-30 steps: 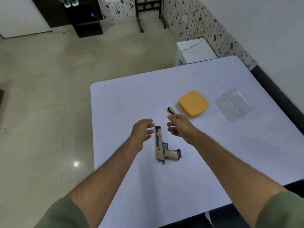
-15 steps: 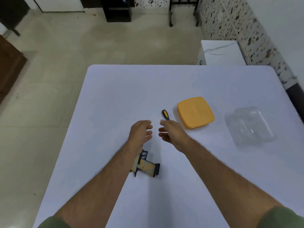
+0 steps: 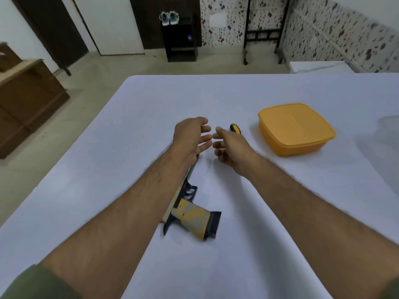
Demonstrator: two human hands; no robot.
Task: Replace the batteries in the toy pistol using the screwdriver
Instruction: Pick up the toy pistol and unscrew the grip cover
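Half the toy pistol [image 3: 192, 219] hides under the left forearm [image 3: 133, 212].

Probably a home room: tiled floor [image 3: 103, 67], speckled wall tiles [image 3: 336, 33], wooden cabinet [image 3: 28, 98], cloth-covered table [image 3: 151, 117].

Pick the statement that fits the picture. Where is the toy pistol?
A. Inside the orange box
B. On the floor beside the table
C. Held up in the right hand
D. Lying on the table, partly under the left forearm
D: the toy pistol lies flat on the white table, its barrel hidden beneath the left hand; the right hand holds nothing and the orange box is closed.
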